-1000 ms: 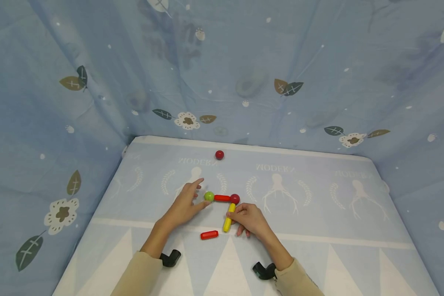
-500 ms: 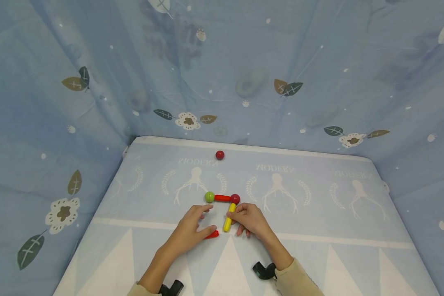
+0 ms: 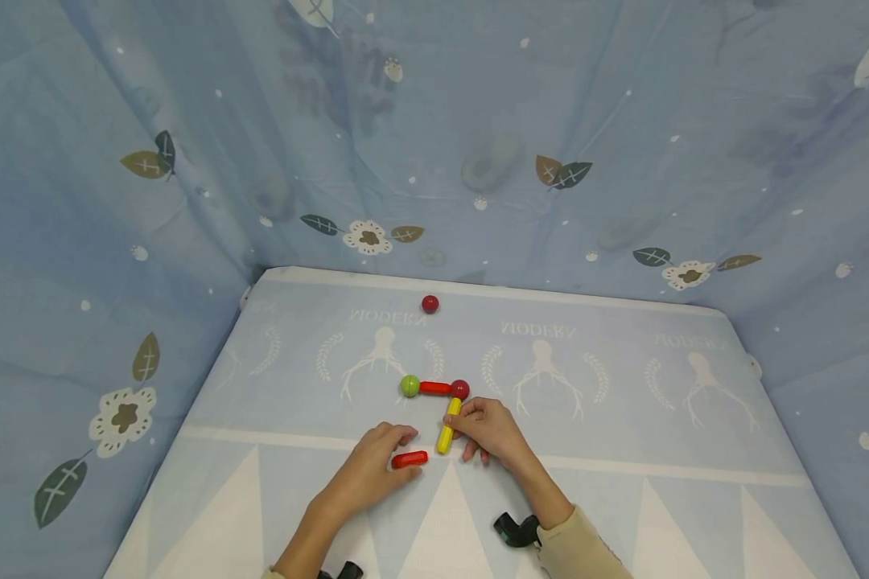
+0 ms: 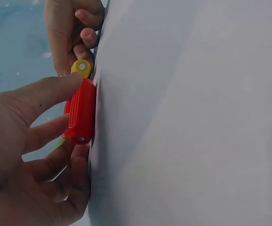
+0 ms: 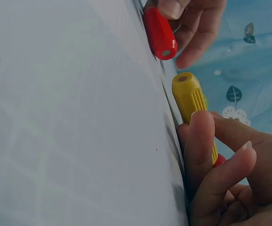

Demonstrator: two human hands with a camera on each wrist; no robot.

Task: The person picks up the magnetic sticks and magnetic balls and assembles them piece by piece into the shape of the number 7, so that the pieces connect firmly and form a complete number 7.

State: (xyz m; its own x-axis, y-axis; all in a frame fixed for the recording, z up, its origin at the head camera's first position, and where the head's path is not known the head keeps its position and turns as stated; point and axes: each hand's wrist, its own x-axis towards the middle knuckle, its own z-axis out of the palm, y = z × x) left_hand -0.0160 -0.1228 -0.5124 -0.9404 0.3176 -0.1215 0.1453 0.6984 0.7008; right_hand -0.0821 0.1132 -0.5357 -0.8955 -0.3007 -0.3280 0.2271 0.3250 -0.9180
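Note:
My right hand (image 3: pixel 488 430) pinches a yellow magnetic rod (image 3: pixel 449 426) on the table. The rod's far end meets a dark red ball (image 3: pixel 459 389). From that ball a red magnetic rod (image 3: pixel 435 388) runs left to a green ball (image 3: pixel 409 386). My left hand (image 3: pixel 372 470) is around a loose red rod (image 3: pixel 409 459), thumb on the near side and fingers on the far side, spread apart. In the left wrist view, the loose red rod (image 4: pixel 81 113) lies between thumb and fingers; whether they touch it is hard to tell.
Another red ball (image 3: pixel 430 304) lies near the table's back edge. A patterned pale blue cloth (image 3: pixel 623 402) covers the table, with blue curtains (image 3: pixel 434 161) behind and at both sides. Black curved pieces (image 3: pixel 517 531) sit by the wrists.
My left hand has moved from beside the green ball toward the near side, down to the loose red rod. My right hand stays on the yellow rod, and the joined pieces have not moved.

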